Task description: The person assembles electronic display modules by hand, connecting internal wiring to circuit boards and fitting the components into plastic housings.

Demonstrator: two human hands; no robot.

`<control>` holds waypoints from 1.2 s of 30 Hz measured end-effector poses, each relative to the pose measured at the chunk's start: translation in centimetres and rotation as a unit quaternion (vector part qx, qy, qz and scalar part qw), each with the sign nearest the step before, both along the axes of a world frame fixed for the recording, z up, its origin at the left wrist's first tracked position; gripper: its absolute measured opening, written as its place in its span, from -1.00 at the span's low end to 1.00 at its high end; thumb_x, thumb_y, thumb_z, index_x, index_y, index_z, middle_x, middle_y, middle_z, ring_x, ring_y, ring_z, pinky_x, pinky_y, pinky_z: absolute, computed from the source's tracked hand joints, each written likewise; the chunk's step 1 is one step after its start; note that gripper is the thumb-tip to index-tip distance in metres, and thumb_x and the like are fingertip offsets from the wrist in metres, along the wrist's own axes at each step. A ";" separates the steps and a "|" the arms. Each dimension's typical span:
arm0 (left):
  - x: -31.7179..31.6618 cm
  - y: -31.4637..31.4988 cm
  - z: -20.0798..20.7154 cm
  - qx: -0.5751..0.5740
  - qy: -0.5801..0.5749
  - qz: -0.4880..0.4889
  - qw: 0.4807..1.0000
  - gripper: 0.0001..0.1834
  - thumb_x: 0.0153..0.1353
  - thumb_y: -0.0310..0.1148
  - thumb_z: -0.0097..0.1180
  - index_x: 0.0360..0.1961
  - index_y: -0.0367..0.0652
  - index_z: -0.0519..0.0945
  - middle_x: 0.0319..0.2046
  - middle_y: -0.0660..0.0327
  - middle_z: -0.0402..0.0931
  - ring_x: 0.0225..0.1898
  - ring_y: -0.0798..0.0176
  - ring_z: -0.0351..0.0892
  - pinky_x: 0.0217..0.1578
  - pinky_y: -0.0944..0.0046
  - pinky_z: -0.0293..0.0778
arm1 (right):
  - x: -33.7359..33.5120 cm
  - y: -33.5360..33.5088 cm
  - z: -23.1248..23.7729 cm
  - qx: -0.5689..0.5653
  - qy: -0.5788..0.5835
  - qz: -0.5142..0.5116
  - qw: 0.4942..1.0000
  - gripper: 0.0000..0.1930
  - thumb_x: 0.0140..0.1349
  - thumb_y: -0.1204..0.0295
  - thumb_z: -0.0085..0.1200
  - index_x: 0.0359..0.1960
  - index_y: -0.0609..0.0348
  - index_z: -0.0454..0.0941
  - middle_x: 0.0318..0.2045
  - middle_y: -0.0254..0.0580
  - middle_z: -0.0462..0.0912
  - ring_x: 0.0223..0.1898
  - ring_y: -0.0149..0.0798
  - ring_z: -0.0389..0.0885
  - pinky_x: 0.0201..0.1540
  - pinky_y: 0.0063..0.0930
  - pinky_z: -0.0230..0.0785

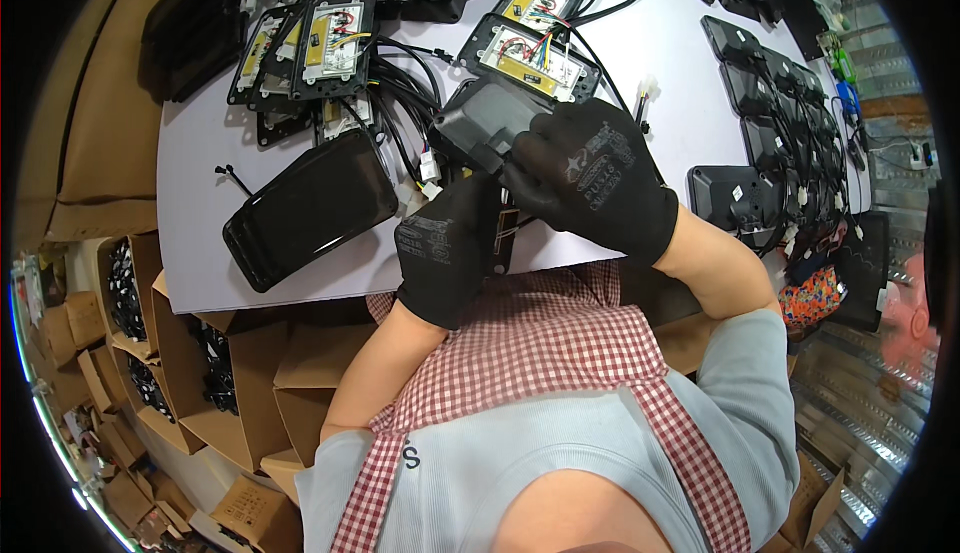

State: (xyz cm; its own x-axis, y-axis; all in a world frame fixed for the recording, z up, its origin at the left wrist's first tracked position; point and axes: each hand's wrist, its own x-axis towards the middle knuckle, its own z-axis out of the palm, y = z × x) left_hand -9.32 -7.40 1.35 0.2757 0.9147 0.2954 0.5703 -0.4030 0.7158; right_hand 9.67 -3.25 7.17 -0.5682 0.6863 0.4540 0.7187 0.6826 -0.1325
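Both my hands wear black gloves and meet over the near edge of the table. My right hand (598, 178) is closed on a dark grey plastic cover (480, 118), which tilts up to the left of its fingers. Just below, my left hand (445, 248) is closed, its fingertips hidden against a black housing (506, 238) with thin wires. What those fingers pinch does not show. White plug connectors (430, 166) on cables lie beside the left hand. Farther back, an open black housing (535, 61) shows a circuit board with coloured wires.
A glossy black shell (312, 208) lies on the white table (200, 168) at left. More opened units (335, 43) are stacked behind it. Several black units with cables (735, 198) line the right side. Cardboard boxes (245, 383) with black parts stand below the table's left.
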 end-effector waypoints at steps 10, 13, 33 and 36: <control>-0.1 0.1 0.8 -0.051 0.049 0.020 0.997 -0.77 0.29 -0.39 0.09 -0.07 -0.20 0.58 -0.33 -0.03 0.63 -0.30 -0.10 0.65 -0.33 0.08 0.51 | 0.3 0.2 -0.9 -0.057 -0.098 0.038 0.993 -0.70 0.06 0.20 0.30 -0.32 0.09 0.50 -0.29 -0.19 0.56 -0.23 -0.09 0.57 -0.20 -0.22 0.41; -0.2 0.1 2.1 -0.118 0.010 -0.007 0.993 -0.76 0.31 -0.37 0.08 -0.05 -0.19 0.58 -0.33 -0.04 0.64 -0.29 -0.09 0.66 -0.32 0.07 0.51 | 0.6 -0.1 -1.3 -0.156 -0.021 -0.019 0.987 -0.51 0.03 0.18 0.34 -0.06 0.12 0.49 -0.12 -0.06 0.55 -0.13 0.00 0.57 -0.09 -0.16 0.44; -0.4 6.2 8.2 0.109 0.190 -0.207 0.954 0.04 -0.16 -0.30 0.47 0.38 -0.28 0.21 0.07 -0.13 0.42 0.03 -0.22 0.42 0.06 -0.05 0.39 | 4.5 -1.4 0.3 -0.043 0.137 0.020 0.989 0.13 -0.40 0.15 0.57 0.34 0.16 0.25 0.27 0.06 0.33 0.28 0.10 0.32 0.33 -0.05 0.20; -0.6 5.5 6.0 0.115 0.049 -0.212 0.969 0.04 -0.19 -0.30 0.48 0.33 -0.35 0.21 0.08 -0.15 0.40 0.09 -0.21 0.39 0.10 -0.06 0.35 | 5.7 -1.6 -0.5 -0.097 0.323 0.056 0.940 0.36 -0.41 0.03 0.63 0.48 0.17 0.04 0.42 0.07 0.19 0.44 0.03 0.17 0.43 -0.07 0.12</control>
